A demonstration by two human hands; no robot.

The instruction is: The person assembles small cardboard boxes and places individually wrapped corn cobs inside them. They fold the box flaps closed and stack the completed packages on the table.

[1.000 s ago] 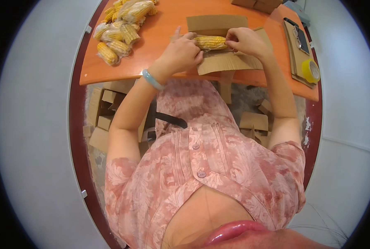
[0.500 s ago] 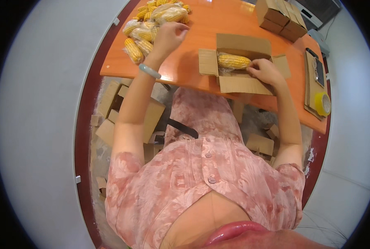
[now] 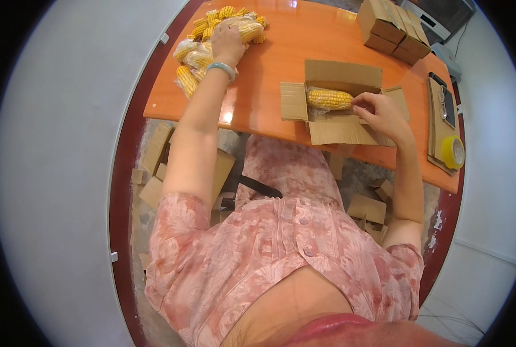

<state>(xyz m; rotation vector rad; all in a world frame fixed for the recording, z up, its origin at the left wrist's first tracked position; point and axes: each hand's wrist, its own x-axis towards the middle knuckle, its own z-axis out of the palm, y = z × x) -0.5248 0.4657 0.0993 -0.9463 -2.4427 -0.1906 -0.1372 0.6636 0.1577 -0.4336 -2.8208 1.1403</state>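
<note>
An open cardboard box (image 3: 342, 134) stands on the orange table, with one plastic-wrapped corn cob (image 3: 329, 99) lying across its inside. My right hand (image 3: 383, 117) reaches over the box's right side, its bent fingers and thumb closed at the right end of that cob. At the far left is a heap of yellow corn cobs (image 3: 200, 56), several in clear plastic. My left hand (image 3: 227, 45), with a pale bangle on its wrist, rests over the heap. Its fingers curl onto a larger wrapped corn cob (image 3: 250, 30); the fingertips are partly hidden.
Closed cardboard boxes (image 3: 392, 29) stand at the far right of the table (image 3: 264, 95). Along the right edge lie flat cardboard (image 3: 437, 136), a phone (image 3: 448, 109), glasses (image 3: 442, 97) and a yellow tape roll (image 3: 453, 152). Loose cartons (image 3: 367, 209) litter the floor beneath.
My left hand has moved from above the table beside the heap onto the wrapped corn there. My right hand stays at the cob's end in the box. The view has shifted slightly.
</note>
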